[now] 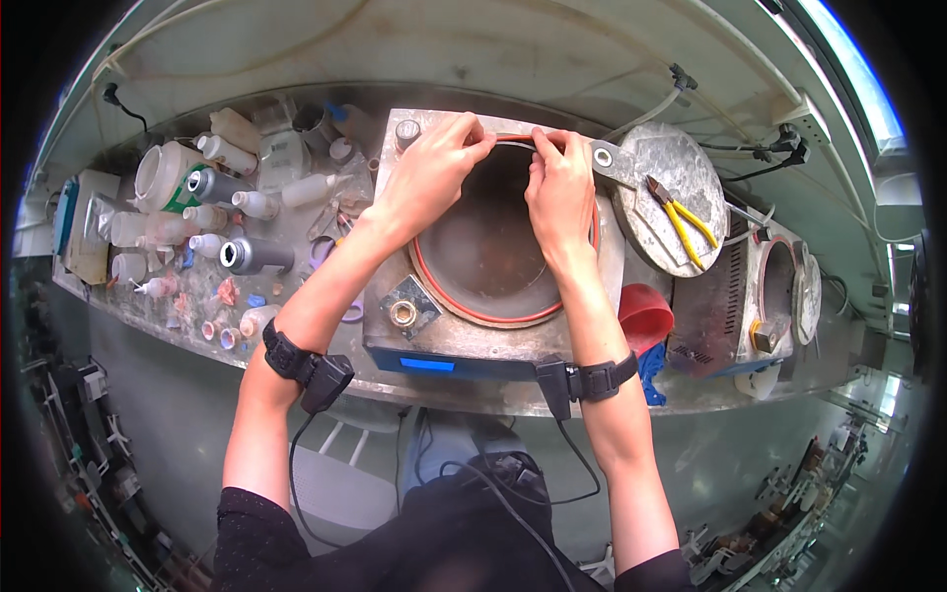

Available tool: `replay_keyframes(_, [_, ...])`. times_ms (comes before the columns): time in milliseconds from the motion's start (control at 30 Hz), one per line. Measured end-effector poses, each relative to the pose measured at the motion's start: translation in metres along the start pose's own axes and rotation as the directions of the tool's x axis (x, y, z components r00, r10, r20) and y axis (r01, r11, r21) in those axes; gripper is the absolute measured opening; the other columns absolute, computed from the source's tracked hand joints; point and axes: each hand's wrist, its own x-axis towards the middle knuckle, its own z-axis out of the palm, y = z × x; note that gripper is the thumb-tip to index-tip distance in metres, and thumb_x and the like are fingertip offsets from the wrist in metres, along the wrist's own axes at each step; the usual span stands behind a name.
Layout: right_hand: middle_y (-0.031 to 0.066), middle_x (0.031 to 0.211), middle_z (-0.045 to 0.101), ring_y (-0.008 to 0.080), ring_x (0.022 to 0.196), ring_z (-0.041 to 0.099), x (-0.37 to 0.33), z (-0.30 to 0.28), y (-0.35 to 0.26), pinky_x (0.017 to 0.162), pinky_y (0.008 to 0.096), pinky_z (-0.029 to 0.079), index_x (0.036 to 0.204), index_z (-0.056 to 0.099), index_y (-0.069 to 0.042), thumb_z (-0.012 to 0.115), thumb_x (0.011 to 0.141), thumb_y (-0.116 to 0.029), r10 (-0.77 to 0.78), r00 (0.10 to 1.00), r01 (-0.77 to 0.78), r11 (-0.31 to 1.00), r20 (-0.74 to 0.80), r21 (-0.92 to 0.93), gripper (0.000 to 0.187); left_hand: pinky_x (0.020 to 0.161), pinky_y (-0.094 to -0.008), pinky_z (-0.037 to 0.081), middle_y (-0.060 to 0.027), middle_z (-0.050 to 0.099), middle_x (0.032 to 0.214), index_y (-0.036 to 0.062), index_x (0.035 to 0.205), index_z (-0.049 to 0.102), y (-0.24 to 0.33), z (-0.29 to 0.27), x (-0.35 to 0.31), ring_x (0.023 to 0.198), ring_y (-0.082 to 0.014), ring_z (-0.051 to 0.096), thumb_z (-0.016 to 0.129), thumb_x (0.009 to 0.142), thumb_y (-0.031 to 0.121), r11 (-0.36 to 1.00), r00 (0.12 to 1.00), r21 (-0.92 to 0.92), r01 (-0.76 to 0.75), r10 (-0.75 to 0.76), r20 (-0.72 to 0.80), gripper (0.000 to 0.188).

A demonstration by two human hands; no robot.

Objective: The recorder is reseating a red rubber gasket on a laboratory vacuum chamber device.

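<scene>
A metal box-shaped machine (387, 331) stands before me with its round chamber (498, 232) uncovered. An orange-red sealing ring (464, 309) runs around the chamber's mouth, with a thin whitish edge showing at the far side. My left hand (446, 168) is closed at the far rim, thumb and fingers pinching the ring. Just to its right, my right hand (560, 187) pinches the same ring, its fingers bent. A short stretch of ring shows between the two hands; the fingertips partly hide what they grip.
Right of the chamber, the round lid (651, 158) is swung aside, carrying yellow-handled cutting pliers (681, 222). A red bowl (646, 316) and a second machine (730, 306) sit beyond. Several bottles (258, 257) and a white tub (163, 178) crowd the bench's left.
</scene>
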Motion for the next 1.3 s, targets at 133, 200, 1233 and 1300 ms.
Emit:
replay_keyframes(133, [0.0107,0.11,0.066,0.0321,0.103,0.064,-0.002,-0.001,0.004,0.086,0.0433,0.058,0.119,0.074,-0.003,0.071,0.082,0.005,-0.072,0.997,0.072,0.996,0.001,-0.052,0.037,0.087,-0.0419,0.055,-0.0111,0.062,0.107,0.0021,0.122,0.07,0.002,0.007,0.005,0.101,-0.0295,0.064,0.063,0.082,-0.011,1.0,0.999,0.008,-0.029,0.029,0.03,0.043])
replay_keyframes(200, [0.0091,0.107,0.066,0.0307,0.103,0.064,0.001,-0.003,0.003,0.083,0.0423,0.059,0.116,0.075,-0.004,0.071,0.082,0.005,-0.074,0.997,0.074,0.995,0.001,-0.074,0.035,0.088,-0.0417,0.055,-0.0111,0.062,0.107,0.0015,0.122,0.07,0.0,0.009,0.009,0.102,-0.0293,0.063,0.063,0.082,-0.011,0.999,0.998,-0.004,-0.051,0.051,0.028,0.043])
replay_keyframes(1233, [0.0086,0.114,0.067,0.026,0.104,0.067,-0.019,-0.028,0.009,0.085,0.037,0.06,0.122,0.07,-0.002,0.068,0.085,-0.001,-0.128,0.984,0.154,0.964,0.126,-0.219,0.037,0.094,-0.04,0.053,-0.0099,0.061,0.12,0.0017,0.128,0.066,0.001,0.025,0.023,0.114,-0.0274,0.058,0.068,0.076,0.0,0.93,0.956,0.239,-0.28,0.247,0.156,0.052])
replay_keyframes(1300, [0.009,0.121,0.069,0.027,0.108,0.067,-0.026,-0.038,0.01,0.089,0.0388,0.06,0.127,0.069,-0.003,0.067,0.084,0.002,-0.081,0.986,0.107,0.977,0.146,-0.184,0.043,0.094,-0.0382,0.052,-0.0087,0.062,0.122,0.0016,0.127,0.066,0.003,0.026,0.025,0.117,-0.0253,0.058,0.071,0.077,0.004,0.915,0.952,0.274,-0.296,0.259,0.161,0.051])
